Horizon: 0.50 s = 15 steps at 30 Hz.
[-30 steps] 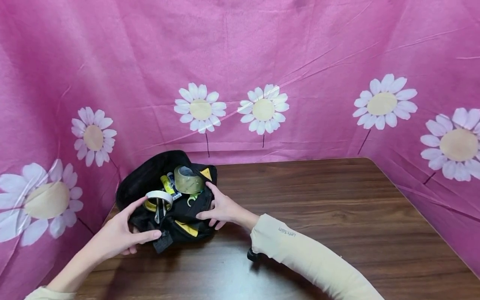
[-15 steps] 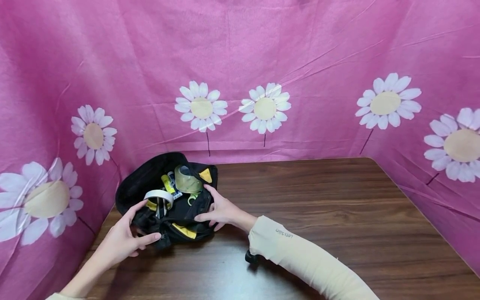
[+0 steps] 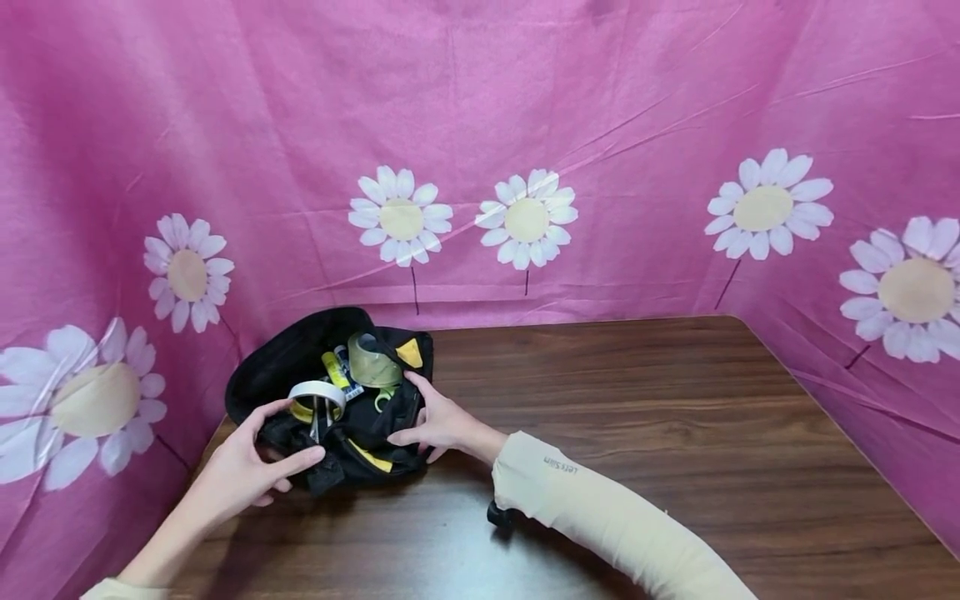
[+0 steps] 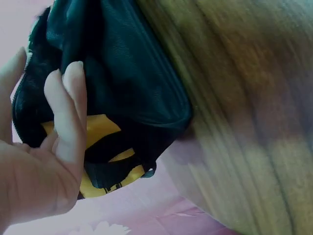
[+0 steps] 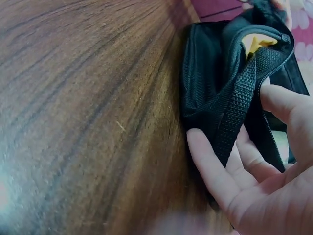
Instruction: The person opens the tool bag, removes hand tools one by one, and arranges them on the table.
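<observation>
A black zip bag with yellow patches lies unzipped at the table's left, its flap tipped back. My left hand grips its near left side, thumb at the front; in the left wrist view its fingers lie along the outer fabric. On the bag's right end, my right hand holds the wall beside the zip and strap, fingers outside and thumb over the edge. Inside sit a white tape roll, a clear packing tape roll, a yellow tube and a light-green looped piece.
The wooden table stretches far to the right of the bag. Behind it and along both sides hangs a pink cloth with white daisies. A black wrist strap shows under the right sleeve.
My left hand shifts slightly upward along the bag, its thumb now higher on the front. The back flap sags a little lower and left. My right hand keeps almost the same place.
</observation>
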Each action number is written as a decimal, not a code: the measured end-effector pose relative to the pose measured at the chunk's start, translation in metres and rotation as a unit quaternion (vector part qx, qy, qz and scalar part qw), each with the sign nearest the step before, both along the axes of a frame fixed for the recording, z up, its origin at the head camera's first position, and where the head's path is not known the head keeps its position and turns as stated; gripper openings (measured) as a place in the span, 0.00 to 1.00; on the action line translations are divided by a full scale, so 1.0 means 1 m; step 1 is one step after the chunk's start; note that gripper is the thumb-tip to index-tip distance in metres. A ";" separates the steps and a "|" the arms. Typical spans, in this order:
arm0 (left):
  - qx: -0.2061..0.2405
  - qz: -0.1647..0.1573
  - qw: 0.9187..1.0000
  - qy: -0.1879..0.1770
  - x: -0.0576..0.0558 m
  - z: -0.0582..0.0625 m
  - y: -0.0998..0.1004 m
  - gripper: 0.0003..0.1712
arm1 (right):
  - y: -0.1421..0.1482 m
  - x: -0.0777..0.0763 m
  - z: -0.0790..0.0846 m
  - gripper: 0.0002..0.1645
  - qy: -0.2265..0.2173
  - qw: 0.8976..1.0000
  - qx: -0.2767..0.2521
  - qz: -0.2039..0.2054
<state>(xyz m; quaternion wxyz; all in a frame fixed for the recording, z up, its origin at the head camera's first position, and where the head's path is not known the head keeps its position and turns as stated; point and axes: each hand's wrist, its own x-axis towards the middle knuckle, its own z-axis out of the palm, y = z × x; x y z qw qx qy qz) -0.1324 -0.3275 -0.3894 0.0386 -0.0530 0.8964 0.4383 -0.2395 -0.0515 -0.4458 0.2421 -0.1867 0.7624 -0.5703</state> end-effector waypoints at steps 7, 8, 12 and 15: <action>-0.032 0.015 0.999 0.012 0.002 0.011 0.005 0.65 | 0.002 0.000 0.019 0.63 0.046 0.996 0.072 0.031; -0.032 0.011 0.999 0.014 0.003 0.012 0.005 0.66 | 0.002 0.000 0.023 0.63 0.053 0.994 0.085 0.036; -0.027 -0.003 1.000 0.013 0.004 0.014 0.004 0.67 | 0.004 0.000 0.040 0.64 0.075 0.989 0.117 0.045; -0.042 0.006 0.999 0.015 0.003 0.016 0.005 0.64 | 0.004 -0.001 0.045 0.64 0.093 0.987 0.122 0.049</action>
